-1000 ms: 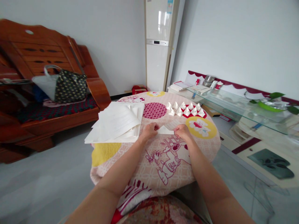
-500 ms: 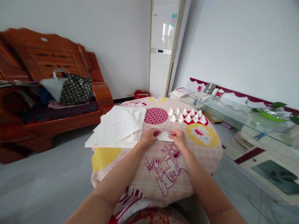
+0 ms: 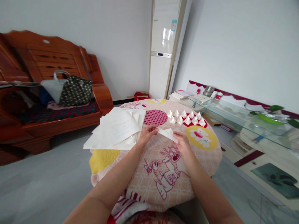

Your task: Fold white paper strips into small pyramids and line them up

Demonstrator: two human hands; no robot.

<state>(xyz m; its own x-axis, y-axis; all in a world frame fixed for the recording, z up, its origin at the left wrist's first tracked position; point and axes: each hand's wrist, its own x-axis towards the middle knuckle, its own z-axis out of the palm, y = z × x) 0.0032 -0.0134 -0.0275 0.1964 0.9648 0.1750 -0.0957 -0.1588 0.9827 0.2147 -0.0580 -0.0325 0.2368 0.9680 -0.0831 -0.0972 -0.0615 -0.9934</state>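
Between my two hands is a small folded piece of white paper (image 3: 167, 133), with a peaked top and a long straight lower edge. My left hand (image 3: 148, 133) pinches its left end. The right end is gripped between the thumb and fingers of my right hand (image 3: 181, 140). Close to my left hand lies a stack of white paper sheets (image 3: 116, 129), the top ones loosely askew. Beyond my right hand stand several small folded paper shapes (image 3: 187, 120) with pointed tops, set in rows.
A patterned cloth covers the round table (image 3: 170, 193). To the right runs a glass-topped cabinet (image 3: 224, 115) with cups, papers and a plant in a green dish (image 3: 272, 118). A wooden sofa (image 3: 56, 56) holding bags (image 3: 76, 90) is at the left. An air conditioner (image 3: 161, 71) stands in the corner.
The folded paper has turned, its right end now lower and nearer me, and its lower band shows more. My right hand has moved slightly down and to the right.
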